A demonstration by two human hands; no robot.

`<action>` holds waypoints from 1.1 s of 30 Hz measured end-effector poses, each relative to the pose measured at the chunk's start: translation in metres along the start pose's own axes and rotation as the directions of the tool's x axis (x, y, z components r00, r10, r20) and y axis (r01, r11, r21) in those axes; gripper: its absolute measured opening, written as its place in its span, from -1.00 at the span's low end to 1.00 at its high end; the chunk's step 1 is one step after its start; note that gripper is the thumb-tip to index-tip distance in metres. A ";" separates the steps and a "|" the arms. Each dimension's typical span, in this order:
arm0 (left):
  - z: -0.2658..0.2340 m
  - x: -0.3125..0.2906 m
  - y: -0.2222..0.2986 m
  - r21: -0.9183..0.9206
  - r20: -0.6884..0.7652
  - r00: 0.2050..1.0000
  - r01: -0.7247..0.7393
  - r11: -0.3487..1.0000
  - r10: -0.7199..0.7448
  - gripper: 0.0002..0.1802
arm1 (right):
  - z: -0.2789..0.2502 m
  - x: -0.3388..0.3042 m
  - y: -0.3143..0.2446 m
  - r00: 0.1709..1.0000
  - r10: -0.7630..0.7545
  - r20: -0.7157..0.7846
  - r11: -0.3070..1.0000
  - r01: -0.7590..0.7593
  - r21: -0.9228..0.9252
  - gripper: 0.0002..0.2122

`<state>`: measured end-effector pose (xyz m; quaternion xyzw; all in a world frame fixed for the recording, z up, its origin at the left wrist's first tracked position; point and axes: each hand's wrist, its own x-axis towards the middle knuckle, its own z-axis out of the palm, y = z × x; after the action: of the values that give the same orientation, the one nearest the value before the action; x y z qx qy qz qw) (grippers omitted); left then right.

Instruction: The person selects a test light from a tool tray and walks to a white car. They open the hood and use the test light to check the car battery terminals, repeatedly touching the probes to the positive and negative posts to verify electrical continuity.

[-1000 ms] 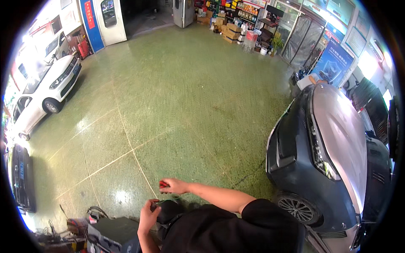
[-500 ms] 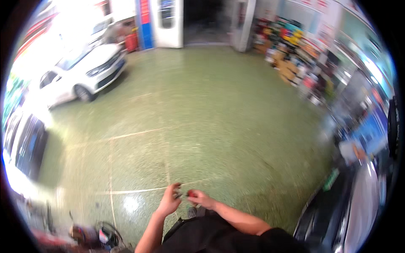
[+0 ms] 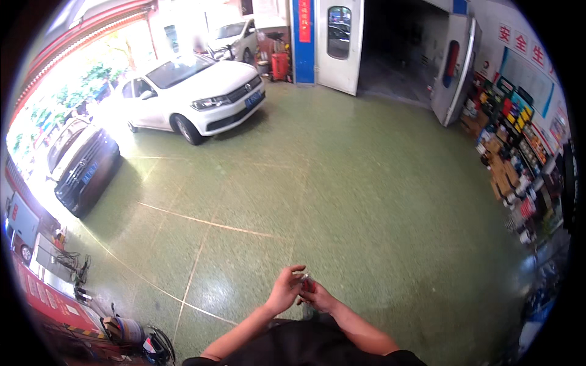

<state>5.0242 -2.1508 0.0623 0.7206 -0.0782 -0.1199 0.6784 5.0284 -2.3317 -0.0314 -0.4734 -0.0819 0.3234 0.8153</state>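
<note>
Low in the frame, just right of centre: left hand (image 3: 284,289) and right hand (image 3: 318,297) brought together over the green workshop floor (image 3: 366,201), touching around a small red object (image 3: 307,283). Left fingers curled, thumb and fingertips pinched at the object's top; right fingers closed beneath it. Object mostly hidden, too small to name; long axis and pointing not clear. Upper left: white sedan (image 3: 195,94), nose toward lower right. Far left: dark car (image 3: 82,165). Top centre: open spray booth doorway (image 3: 390,49). Right edge: stocked shelves (image 3: 513,152).
</note>
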 end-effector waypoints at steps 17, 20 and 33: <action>-0.194 0.578 -0.021 0.115 -0.241 0.962 -0.104 0.988 0.129 -0.30 | -0.259 0.501 -0.279 0.928 -0.028 -0.371 0.968 -0.067 -0.241 -0.80; -0.246 0.686 0.017 0.045 -0.207 0.975 -0.069 0.997 0.077 -0.36 | -0.323 0.566 -0.362 0.820 -0.202 -0.536 0.931 -0.009 -0.366 -0.89; -0.520 1.111 -0.033 -0.152 -0.522 0.842 0.062 0.986 -0.134 -0.48 | -0.714 0.803 -0.392 0.246 0.207 -0.947 0.945 0.201 0.258 -0.85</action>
<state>6.2330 -1.9562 -0.0180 0.6832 0.1570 0.0443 0.7118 6.1428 -2.4936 -0.2308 -0.4285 0.4920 -0.0263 0.7574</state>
